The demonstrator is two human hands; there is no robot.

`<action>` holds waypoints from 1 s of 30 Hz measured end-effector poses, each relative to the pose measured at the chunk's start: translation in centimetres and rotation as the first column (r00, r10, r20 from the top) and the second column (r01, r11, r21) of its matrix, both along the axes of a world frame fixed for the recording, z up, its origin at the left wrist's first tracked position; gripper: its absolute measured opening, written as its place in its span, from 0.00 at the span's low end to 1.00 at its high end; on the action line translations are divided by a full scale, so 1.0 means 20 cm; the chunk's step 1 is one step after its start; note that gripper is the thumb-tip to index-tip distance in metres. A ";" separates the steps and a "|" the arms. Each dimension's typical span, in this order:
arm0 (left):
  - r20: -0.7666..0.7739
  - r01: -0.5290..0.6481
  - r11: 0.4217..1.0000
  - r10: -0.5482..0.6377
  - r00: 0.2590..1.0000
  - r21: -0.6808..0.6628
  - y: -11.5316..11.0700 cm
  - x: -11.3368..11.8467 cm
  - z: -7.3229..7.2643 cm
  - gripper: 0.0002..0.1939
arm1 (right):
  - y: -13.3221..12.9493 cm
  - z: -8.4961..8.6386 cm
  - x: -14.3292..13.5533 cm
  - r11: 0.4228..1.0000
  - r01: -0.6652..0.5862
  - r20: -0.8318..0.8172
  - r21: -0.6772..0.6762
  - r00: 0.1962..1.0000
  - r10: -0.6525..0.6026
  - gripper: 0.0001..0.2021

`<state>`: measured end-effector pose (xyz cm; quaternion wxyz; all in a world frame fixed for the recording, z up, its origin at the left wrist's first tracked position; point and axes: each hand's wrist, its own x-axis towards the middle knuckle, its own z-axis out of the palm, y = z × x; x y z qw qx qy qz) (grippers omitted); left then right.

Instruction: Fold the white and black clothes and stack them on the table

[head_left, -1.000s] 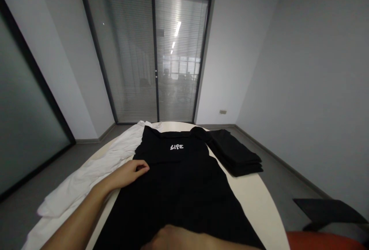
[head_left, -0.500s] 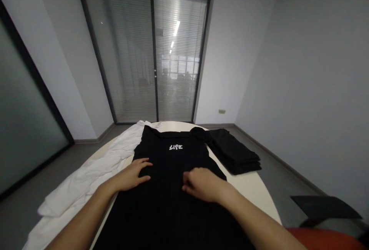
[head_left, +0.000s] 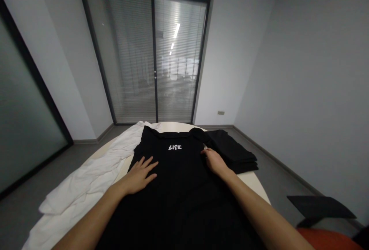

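Observation:
A black T-shirt with white lettering near its far end lies spread out before me. My left hand rests flat on its left side, fingers spread. At the shirt's right edge, close to the sleeve, my right hand has its fingers closed in a pinch on the fabric; the fingertips are partly hidden. Just beyond that hand sits a stack of folded black garments. Crumpled white cloth runs along the left of the shirt.
Everything lies on a pale round table. A chair with a black armrest and a red seat stands at the lower right. Glass doors with blinds are beyond the table.
My right hand has moved from the middle of the shirt out to its right edge and farther away from me. My left hand has slid slightly right, its fingers spreading wider.

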<state>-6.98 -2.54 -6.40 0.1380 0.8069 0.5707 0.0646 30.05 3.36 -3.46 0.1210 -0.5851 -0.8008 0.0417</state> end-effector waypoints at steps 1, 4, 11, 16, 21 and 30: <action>-0.004 -0.004 1.000 0.004 1.000 0.001 0.00 0.00 -0.01 0.31 | 0.01 -0.01 0.00 1.000 0.007 0.009 0.023 1.000 -0.007 0.21; -0.027 -0.017 1.000 0.017 0.999 -0.007 -0.01 0.01 -0.01 0.32 | 0.01 -0.05 0.01 0.997 0.012 0.081 0.076 0.997 -0.018 0.21; -0.107 -0.033 0.986 0.015 0.994 -0.161 -0.08 0.09 0.11 0.39 | -0.10 -0.14 0.04 0.969 0.068 0.070 0.237 0.994 -0.087 0.17; -0.098 -0.009 0.960 -0.019 0.995 -0.280 -0.15 0.10 0.21 0.47 | -0.19 -0.10 0.08 0.981 0.060 0.173 0.186 0.981 -0.092 0.16; -0.072 -0.001 0.969 -0.017 0.997 -0.248 -0.16 0.08 0.21 0.49 | -0.23 -0.05 0.09 0.982 0.033 0.359 0.185 0.928 -0.098 0.18; -0.125 -0.200 0.970 0.218 0.968 0.140 0.03 -0.05 -0.04 0.37 | -0.37 0.05 -0.21 0.835 -0.519 0.125 0.181 0.855 0.504 0.15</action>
